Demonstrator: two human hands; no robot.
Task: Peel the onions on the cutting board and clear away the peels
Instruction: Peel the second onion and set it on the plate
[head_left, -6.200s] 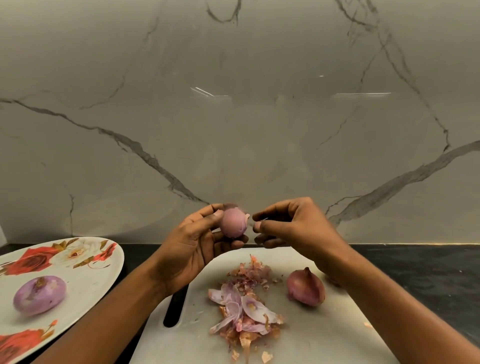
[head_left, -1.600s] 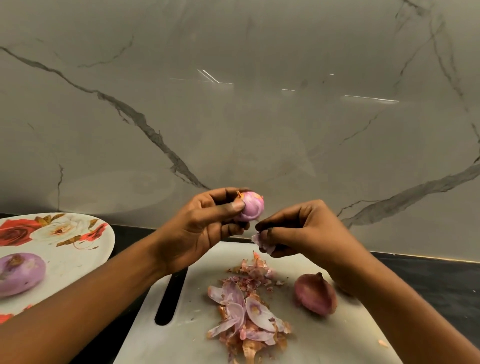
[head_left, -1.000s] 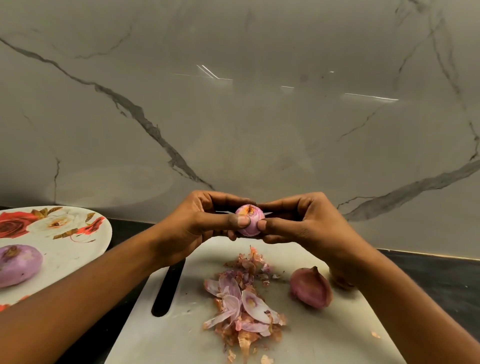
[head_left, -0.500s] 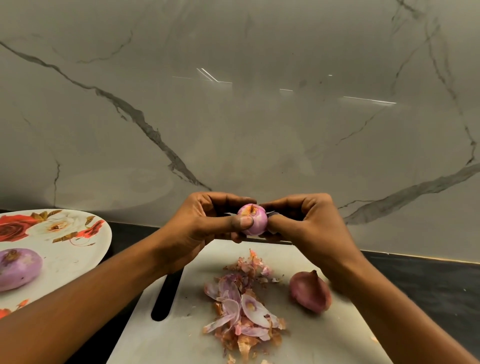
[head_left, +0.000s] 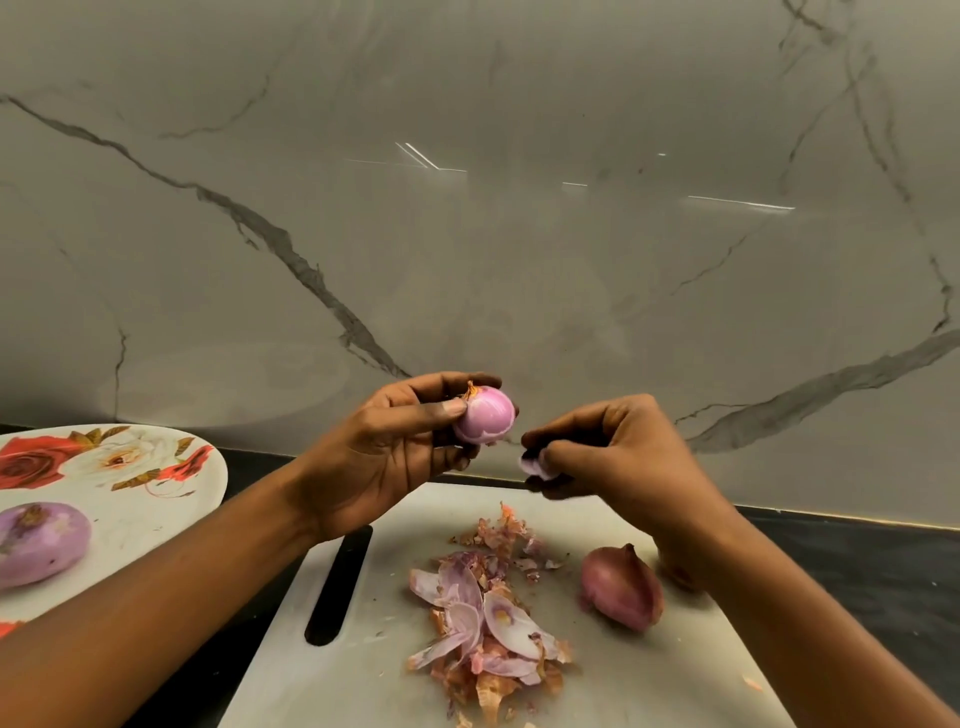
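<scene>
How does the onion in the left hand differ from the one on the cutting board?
The held onion, in the left hand, is peeled, pale pink and glossy; the board onion, on the cutting board, wears its dark reddish skin. The held onion is lifted in a grip; the board onion lies untouched. Both are small and roundish.

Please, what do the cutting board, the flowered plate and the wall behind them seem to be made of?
Cutting board: probably plastic, matte and whitish, with fine scratches and a moulded handle slot.
Flowered plate: melamine or glazed ceramic, I cannot tell which; it is smooth, with printed roses and a slight sheen.
Wall: polished marble or a marble-look slab, with grey veins and sharp light reflections.
</scene>
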